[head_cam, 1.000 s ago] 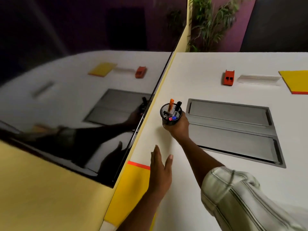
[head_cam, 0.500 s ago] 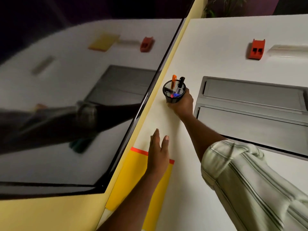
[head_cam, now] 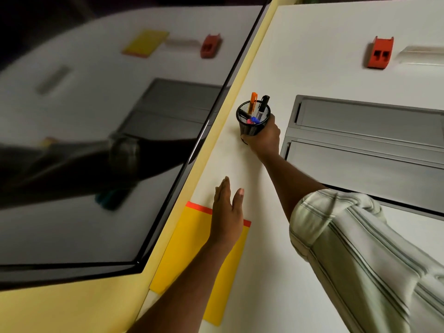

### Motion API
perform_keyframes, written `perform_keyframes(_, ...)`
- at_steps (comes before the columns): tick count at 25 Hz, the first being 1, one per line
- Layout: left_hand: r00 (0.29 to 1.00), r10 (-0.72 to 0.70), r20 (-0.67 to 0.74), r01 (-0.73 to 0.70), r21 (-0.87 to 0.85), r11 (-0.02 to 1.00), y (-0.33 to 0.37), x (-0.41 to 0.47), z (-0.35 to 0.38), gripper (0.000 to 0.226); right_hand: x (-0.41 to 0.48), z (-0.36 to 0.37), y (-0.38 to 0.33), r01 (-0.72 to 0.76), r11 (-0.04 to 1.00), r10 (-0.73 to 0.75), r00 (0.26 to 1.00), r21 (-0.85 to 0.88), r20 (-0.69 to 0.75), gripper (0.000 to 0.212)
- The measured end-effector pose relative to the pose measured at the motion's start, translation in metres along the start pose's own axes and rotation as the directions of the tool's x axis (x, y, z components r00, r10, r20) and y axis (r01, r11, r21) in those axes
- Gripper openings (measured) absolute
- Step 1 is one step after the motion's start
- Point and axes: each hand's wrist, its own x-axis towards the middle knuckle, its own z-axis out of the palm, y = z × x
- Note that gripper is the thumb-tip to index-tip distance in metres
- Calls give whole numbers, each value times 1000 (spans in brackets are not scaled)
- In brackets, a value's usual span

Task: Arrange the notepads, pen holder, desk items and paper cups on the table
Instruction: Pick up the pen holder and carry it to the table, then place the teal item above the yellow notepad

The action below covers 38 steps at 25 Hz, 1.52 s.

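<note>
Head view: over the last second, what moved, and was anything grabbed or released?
Mostly the camera tilted down and nearer: the plant left view and the orange desk item slid toward the top edge. The right hand kept its grip on the pen holder, with no clear shift along the table. The left hand stayed flat on the yellow notepad. Nothing released.

No text, label, brand or number can be read anywhere in this view. The yellow notepad (head_cam: 192,248) and the orange stapler (head_cam: 379,52) show plain surfaces without legible marks.
</note>
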Motion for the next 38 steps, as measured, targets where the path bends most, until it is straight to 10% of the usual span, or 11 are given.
perform_keyframes(16, 1000, -1, -24, 1, 0, 1000, -11, -9, 1, 56, 3, 4, 19, -194, 971, 211, 970, -138, 121, 100)
perform_keyframes(25, 1000, -1, 17, 2, -89, 996, 7, -45, 11, 59, -54, -31, 9, -244, 916, 327, 914, -318, 240, 62)
perform_keyframes(38, 989, 77, 126, -90, 101, 991, 14, -129, 45, 53, -214, -152, 21, -24, 968, 59, 989, -251, 132, 40)
